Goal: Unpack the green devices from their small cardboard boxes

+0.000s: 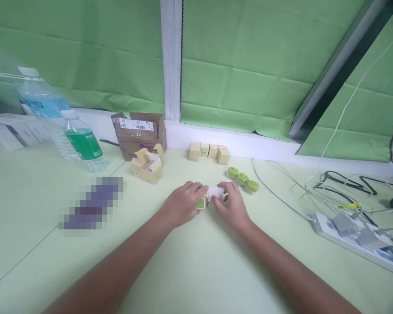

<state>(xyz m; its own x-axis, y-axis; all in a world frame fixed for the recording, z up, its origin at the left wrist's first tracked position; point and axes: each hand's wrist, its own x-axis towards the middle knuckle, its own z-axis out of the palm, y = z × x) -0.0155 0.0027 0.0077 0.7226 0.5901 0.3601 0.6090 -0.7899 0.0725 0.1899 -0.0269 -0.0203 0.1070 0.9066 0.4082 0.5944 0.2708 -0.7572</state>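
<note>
My left hand (183, 203) curls around a small cream carton with a green patch (202, 203) resting on the pale green table (190, 270). My right hand (232, 203) meets it from the right, fingers closed on the carton's white open flap (216, 192). Three small green-lidded jars (242, 179) stand just beyond my right hand. A row of several small cream cartons (209, 152) lines the back by the sill.
An open cream tray box (147, 165) and a brown cardboard box (139, 133) stand at the back left, beside two water bottles (83, 141). White boxes (13, 131) lie far left. A power strip with plugs (356, 233) and tangled cables (347, 187) fill the right.
</note>
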